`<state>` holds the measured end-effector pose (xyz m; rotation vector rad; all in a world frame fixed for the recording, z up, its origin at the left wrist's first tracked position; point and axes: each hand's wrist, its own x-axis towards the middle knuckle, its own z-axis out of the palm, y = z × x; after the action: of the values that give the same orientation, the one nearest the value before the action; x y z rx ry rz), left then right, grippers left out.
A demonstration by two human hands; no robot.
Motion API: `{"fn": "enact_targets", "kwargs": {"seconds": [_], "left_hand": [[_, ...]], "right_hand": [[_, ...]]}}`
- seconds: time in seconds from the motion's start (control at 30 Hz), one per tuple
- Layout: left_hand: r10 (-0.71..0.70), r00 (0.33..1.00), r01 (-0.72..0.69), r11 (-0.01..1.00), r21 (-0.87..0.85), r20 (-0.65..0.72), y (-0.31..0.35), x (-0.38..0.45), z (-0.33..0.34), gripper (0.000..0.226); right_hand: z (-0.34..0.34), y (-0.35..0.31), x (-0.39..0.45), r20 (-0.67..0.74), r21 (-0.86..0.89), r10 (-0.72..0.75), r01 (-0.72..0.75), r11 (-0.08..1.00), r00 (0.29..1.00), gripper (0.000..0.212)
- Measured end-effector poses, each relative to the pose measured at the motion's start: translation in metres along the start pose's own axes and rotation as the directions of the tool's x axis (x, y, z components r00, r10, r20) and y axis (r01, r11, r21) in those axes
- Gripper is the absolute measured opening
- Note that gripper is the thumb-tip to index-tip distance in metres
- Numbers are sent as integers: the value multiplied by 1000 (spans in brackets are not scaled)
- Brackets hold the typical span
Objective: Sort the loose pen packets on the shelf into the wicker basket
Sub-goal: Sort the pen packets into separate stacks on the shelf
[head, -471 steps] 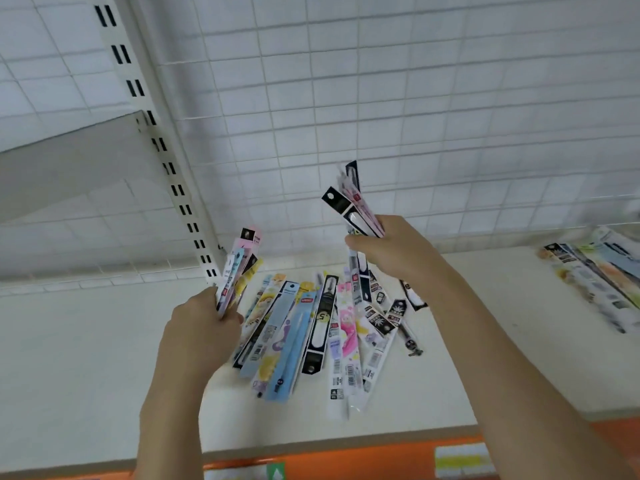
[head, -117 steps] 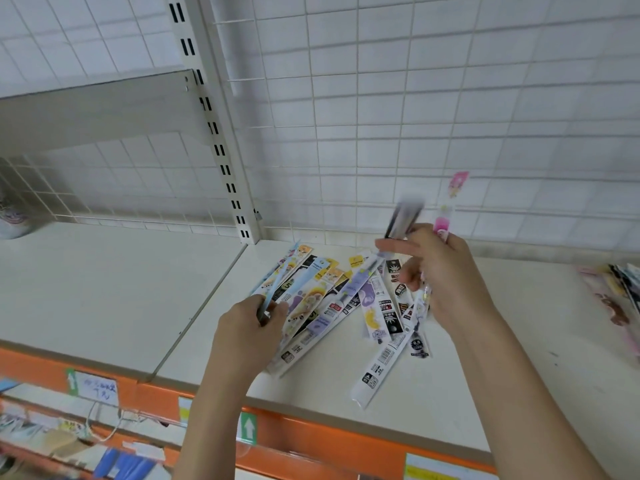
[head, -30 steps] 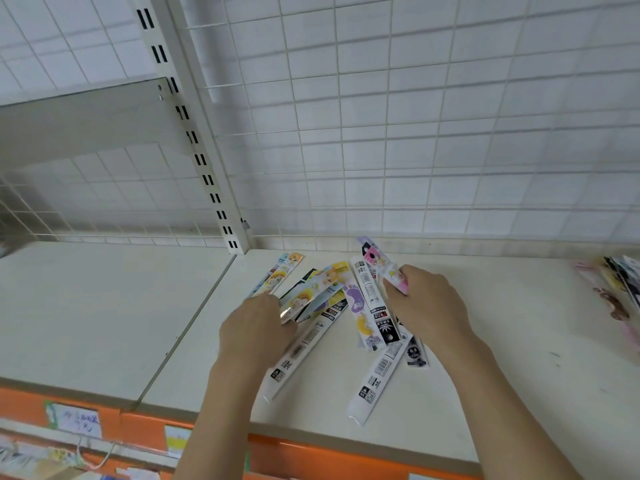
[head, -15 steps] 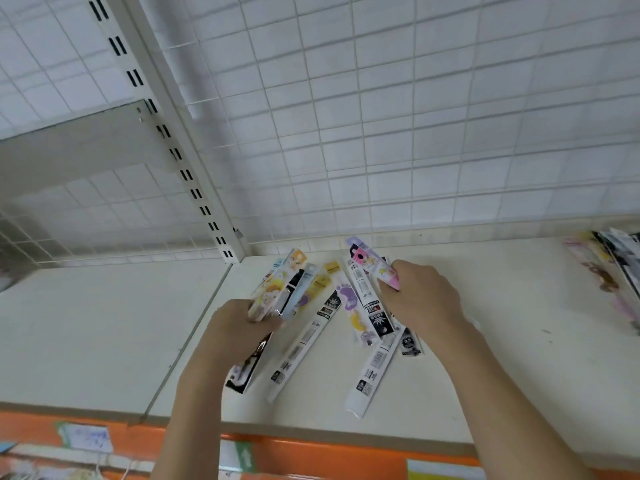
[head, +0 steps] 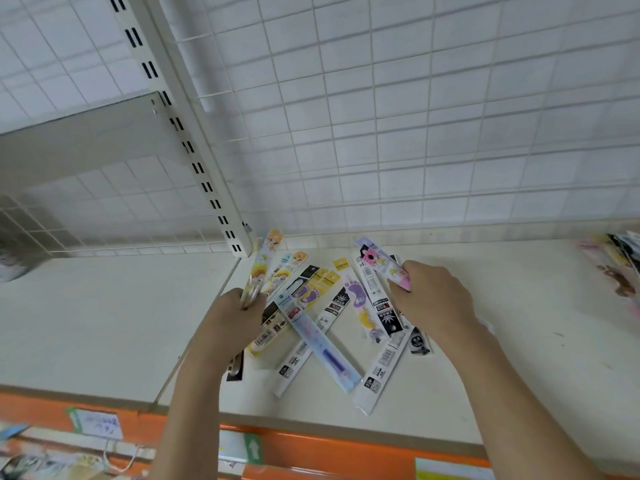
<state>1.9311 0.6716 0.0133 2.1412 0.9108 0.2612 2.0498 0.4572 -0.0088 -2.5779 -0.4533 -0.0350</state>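
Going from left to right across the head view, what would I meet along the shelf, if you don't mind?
Left hand holding a yellow packet → light-blue packet → purple-footprint packet → right hand holding a pink packet → separate packet pile.

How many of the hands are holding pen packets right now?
2. The left hand grips yellow cartoon packets at the left of the pile; the right hand holds a pink packet at its right. More packets may be hidden in either palm.
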Motion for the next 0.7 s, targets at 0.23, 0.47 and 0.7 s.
{"fn": "enact_targets", "kwargs": {"seconds": [0.23, 0.47, 0.7], "left_hand": [[63, 993, -96, 924, 371, 100, 12, -19, 43, 54], [113, 966, -194, 911, 365, 233, 13, -13, 39, 40], [157, 972, -208, 923, 323, 176, 16, -13, 8, 23]], "right_hand": [[2, 1, 1, -8, -12, 28, -29, 1000, 1000, 35], [2, 2, 1, -7, -13, 19, -19, 1000, 1000, 36], [1, 10, 5, -61, 8, 66, -66, 998, 996, 33]]}}
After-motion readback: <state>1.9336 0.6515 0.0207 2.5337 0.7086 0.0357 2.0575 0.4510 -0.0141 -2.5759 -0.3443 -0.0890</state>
